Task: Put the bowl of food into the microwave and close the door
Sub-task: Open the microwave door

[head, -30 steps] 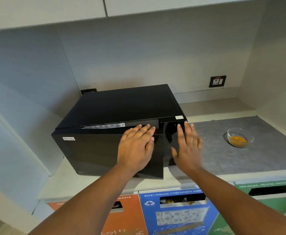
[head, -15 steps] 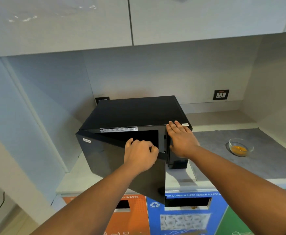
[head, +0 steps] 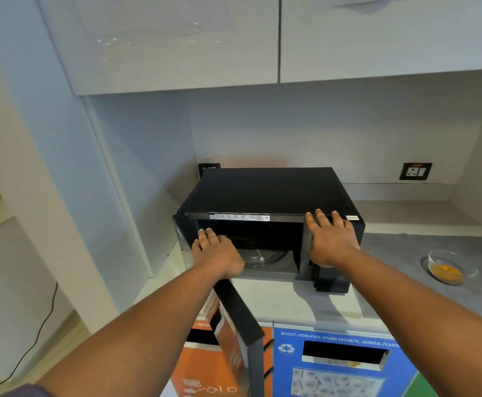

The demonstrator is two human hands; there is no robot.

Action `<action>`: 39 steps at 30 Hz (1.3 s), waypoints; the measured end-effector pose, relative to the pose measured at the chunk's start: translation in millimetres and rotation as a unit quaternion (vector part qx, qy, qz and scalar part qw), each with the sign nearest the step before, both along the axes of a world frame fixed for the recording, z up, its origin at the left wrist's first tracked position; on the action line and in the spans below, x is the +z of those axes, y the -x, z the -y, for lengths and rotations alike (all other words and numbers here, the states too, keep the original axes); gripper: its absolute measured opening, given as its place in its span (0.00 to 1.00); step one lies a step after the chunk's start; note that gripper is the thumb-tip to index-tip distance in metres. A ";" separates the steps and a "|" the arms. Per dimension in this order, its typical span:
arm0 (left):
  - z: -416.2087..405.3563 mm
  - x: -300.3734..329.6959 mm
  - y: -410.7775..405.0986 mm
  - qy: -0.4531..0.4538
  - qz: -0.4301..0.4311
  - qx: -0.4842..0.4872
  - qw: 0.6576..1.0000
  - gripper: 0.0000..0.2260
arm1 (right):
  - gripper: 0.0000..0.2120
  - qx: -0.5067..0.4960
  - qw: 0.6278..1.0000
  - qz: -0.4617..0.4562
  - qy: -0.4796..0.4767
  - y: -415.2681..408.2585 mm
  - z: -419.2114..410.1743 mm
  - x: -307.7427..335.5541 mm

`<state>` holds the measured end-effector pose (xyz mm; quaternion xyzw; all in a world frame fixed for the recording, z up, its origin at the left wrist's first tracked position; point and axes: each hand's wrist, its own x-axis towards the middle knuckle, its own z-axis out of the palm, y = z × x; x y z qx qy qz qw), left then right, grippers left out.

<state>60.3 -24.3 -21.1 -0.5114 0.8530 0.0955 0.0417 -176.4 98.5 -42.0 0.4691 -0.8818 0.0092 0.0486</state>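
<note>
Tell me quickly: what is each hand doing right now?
Left hand: open, flat on the door's top edge, holding nothing.
Right hand: open, flat against the microwave, holding nothing.

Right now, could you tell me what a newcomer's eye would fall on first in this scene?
The black microwave at centre, its door swung wide toward the camera. The left hand rests at the door's top edge and the right hand lies flat on the control side. A glass bowl of yellow food waits on the grey counter, far right.
</note>
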 end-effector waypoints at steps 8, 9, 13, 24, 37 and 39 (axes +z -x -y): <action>19.3 -3.2 -43.7 0.022 -0.028 0.065 0.997 0.43 | 0.48 -0.017 1.000 0.011 -0.011 -6.8 7.2 7.7; 21.6 -4.4 -49.5 0.031 -0.020 0.064 0.997 0.44 | 0.48 -0.019 1.000 0.011 -0.015 -8.0 7.8 8.1; 29.4 -11.1 -68.8 0.087 0.015 0.029 0.996 0.45 | 0.48 -0.026 0.999 0.014 -0.026 -12.4 7.7 9.5; 41.1 -20.2 -100.6 0.167 0.041 -0.014 0.985 0.45 | 0.49 -0.019 0.999 -0.011 -0.038 -15.1 3.8 2.6; 58.1 -23.9 -123.0 0.174 0.010 -0.057 0.983 0.42 | 0.50 -0.013 0.998 -0.032 -0.044 -13.8 6.2 -0.1; 58.5 -24.5 -124.1 0.174 0.013 -0.062 0.983 0.43 | 0.50 -0.012 0.999 -0.032 -0.042 -13.0 5.6 -0.1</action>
